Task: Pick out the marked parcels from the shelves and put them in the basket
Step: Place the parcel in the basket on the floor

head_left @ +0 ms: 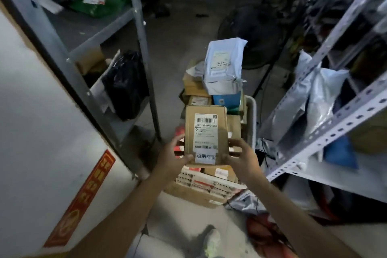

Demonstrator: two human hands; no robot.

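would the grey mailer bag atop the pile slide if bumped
Probably soft: the grey mailer bag looks plastic, puffy and creased, so it would likely sag when lifted. It sits highest on the stacked boxes in the basket, so a nudge could slide it off.

The brown box [206, 132] has a white label and a white sticker low down. The left hand [173, 154] and right hand [241, 158] hold its sides above the white basket [252, 119], which is piled high with parcels [224, 65].
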